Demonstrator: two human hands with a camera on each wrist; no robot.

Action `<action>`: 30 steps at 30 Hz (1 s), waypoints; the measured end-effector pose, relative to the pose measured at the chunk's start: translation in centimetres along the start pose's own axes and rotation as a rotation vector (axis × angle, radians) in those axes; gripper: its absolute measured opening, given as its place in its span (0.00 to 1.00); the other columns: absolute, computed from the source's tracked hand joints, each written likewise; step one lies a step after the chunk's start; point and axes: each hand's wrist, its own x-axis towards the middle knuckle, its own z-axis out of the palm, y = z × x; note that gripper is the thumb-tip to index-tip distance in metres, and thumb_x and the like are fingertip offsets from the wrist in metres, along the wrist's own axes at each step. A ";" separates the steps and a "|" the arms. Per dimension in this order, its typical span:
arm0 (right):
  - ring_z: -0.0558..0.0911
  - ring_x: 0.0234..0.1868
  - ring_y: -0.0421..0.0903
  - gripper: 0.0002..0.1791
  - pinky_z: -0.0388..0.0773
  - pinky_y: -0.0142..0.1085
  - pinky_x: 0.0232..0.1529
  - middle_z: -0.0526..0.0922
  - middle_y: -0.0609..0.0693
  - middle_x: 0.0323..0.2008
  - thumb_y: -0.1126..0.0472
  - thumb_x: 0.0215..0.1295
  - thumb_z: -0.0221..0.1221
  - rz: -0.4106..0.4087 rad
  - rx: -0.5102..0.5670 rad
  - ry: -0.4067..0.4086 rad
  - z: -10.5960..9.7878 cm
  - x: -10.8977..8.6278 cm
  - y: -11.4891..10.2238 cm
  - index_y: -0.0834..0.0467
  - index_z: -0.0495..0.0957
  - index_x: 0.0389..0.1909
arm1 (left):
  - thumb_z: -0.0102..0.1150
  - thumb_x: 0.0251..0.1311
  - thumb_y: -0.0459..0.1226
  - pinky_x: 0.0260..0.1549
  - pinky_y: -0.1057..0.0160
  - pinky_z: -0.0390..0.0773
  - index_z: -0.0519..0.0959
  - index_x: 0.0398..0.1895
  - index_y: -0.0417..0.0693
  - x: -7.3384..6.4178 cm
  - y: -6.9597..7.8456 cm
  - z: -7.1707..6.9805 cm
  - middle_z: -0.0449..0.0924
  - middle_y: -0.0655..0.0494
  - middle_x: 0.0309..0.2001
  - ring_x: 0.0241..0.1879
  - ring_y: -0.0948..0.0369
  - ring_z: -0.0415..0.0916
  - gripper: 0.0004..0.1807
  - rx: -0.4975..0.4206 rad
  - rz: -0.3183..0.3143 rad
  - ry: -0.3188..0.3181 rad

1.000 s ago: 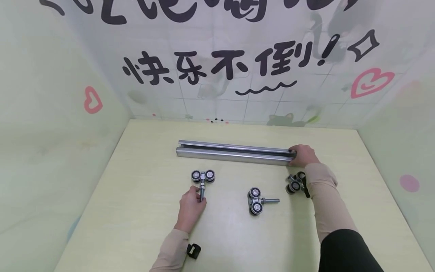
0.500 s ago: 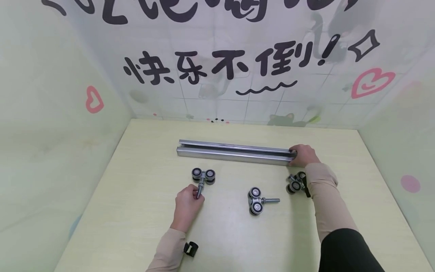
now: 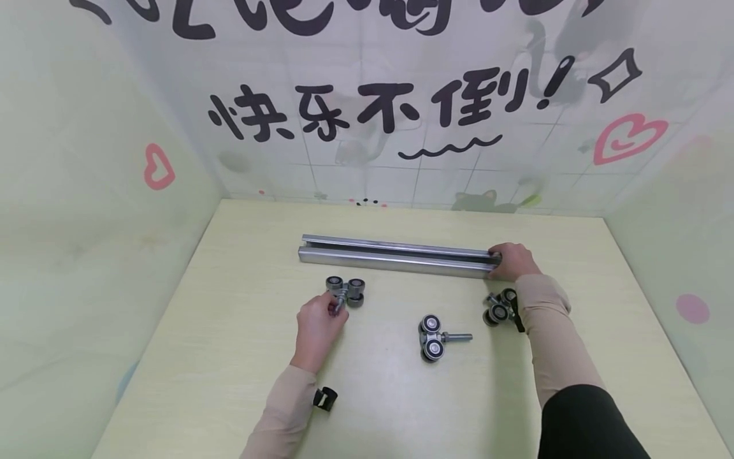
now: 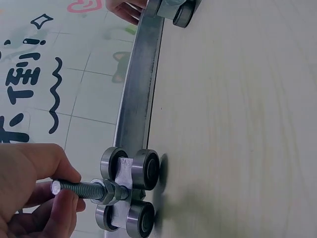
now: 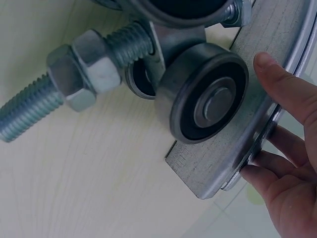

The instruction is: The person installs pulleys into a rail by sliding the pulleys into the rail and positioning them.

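Note:
My left hand (image 3: 321,328) pinches the threaded bolt of a four-wheeled roller trolley (image 3: 356,288) between thumb and fingers. In the left wrist view this bolt (image 4: 86,190) points toward the hand, and the wheels overlap the rail's end. A silver C-channel rail (image 3: 395,256) lies across the table, its slot showing along its length. The rail's right end is gripped by my right hand (image 3: 513,261). In the right wrist view, the thumb (image 5: 280,82) lies on one side of the rail and the fingers on the other.
A second roller trolley (image 3: 432,339) lies mid-table, its bolt pointing right. Beside the right forearm sits a third trolley (image 3: 497,312), partly hidden by the wrist strap (image 3: 517,315). Printed fabric walls (image 3: 378,178) enclose the pale table (image 3: 246,287) at the back and sides.
My left hand has moved forward a little, taking the trolley closer to the rail. The trolley has tilted, its bolt tipping up toward the head camera. The right hand and rail stay put.

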 end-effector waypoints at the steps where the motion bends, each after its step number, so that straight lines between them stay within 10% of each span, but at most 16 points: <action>1: 0.73 0.47 0.68 0.32 0.69 0.57 0.50 0.75 0.70 0.48 0.62 0.41 0.70 -0.001 0.000 0.000 0.0 0.0 0.0 0.69 0.73 0.50 | 0.60 0.40 0.27 0.19 0.65 0.77 0.78 0.20 0.37 0.2 0.1 0.0 0.78 0.51 0.19 0.19 0.60 0.74 0.02 0.003 0.006 0.004; 30: 0.73 0.46 0.69 0.33 0.69 0.57 0.50 0.75 0.70 0.47 0.61 0.39 0.70 -0.009 -0.008 0.007 -0.1 0.0 0.2 0.68 0.73 0.50 | 0.58 0.44 0.28 0.19 0.62 0.76 0.79 0.21 0.37 6.4 1.3 1.3 0.79 0.50 0.19 0.19 0.58 0.74 0.01 -0.012 -0.065 -0.046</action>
